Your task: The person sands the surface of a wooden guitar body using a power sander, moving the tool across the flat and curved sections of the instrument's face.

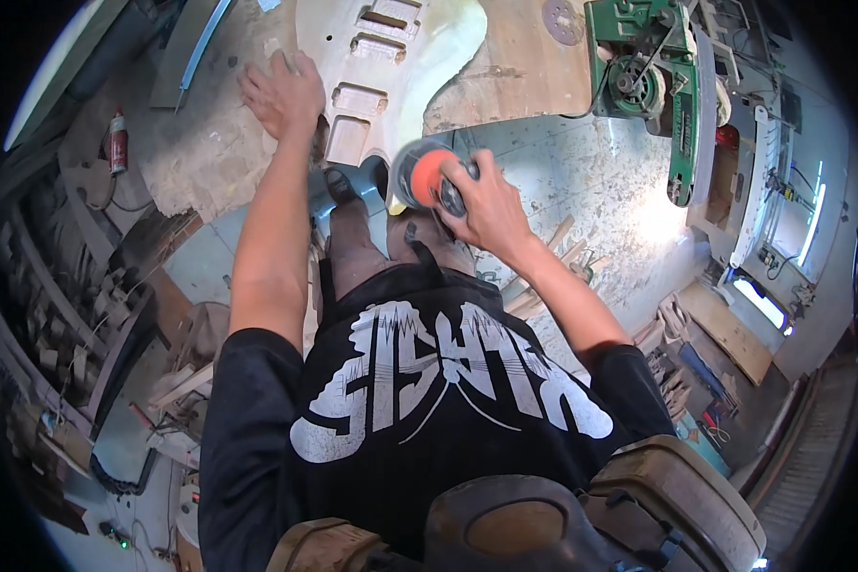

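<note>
A pale wooden electric guitar body [405, 71] with several routed cavities lies on the worn wooden tabletop [534, 86], one horn jutting over the near edge. Wrapped round a round orange-and-black orbital sander [429, 174] is my right hand [489, 200]; the tool is tilted against the edge of that horn. The sander's disc looks blurred. On the opposite side of the body, my left hand [284, 93] lies beside its left edge with fingers spread and slightly bent. Whether its palm touches the wood is hidden.
A green machine with a pulley [636, 84] stands at the right end of the table. A red bottle [117, 143] is at the far left, near a blue strip [203, 43]. Wood offcuts [186, 386] crowd the lower left, with more pieces [672, 324] at right.
</note>
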Demonstrator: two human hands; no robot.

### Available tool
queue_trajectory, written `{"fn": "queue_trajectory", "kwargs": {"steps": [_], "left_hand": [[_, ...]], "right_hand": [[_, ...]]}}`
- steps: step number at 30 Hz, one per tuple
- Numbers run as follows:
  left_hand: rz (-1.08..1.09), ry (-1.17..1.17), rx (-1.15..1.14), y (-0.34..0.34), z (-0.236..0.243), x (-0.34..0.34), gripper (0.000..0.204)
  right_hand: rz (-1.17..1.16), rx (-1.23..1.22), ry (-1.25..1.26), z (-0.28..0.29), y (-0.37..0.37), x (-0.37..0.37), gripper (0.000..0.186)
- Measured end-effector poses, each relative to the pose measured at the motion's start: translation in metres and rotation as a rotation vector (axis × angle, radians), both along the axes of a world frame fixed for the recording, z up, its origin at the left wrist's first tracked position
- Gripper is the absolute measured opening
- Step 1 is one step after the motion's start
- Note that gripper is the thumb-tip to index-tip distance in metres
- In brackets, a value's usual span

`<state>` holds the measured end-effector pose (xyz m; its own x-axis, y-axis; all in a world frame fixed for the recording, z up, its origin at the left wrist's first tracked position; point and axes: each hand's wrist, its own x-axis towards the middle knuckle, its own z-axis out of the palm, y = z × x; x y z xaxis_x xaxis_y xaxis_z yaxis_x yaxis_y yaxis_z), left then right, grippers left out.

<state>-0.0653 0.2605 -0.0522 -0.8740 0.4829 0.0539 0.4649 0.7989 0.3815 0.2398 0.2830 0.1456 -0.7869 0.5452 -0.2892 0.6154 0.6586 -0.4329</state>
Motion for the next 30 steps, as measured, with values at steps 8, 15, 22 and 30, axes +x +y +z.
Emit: {"fn": "queue_trajectory", "kwargs": {"steps": [8,15,22,30], "left_hand": [[-0.01,-0.002,-0.019,0.001,0.0,-0.003,0.058],[0.011,-0.038,-0.045,0.003,0.006,0.001,0.064],[0.002,-0.034,-0.021,0.0,0.008,0.0,0.063],[0.002,0.02,0.006,0.0,-0.001,0.001,0.058]], "right_hand": [[-0.003,0.089,-0.031,0.001,0.028,-0.019,0.064],[0.006,0.085,-0.064,0.001,0.026,0.001,0.063],[0.041,0.063,-0.017,0.002,0.019,-0.025,0.063],[0.021,0.038,-0.071,0.003,0.017,-0.004,0.062]]}}
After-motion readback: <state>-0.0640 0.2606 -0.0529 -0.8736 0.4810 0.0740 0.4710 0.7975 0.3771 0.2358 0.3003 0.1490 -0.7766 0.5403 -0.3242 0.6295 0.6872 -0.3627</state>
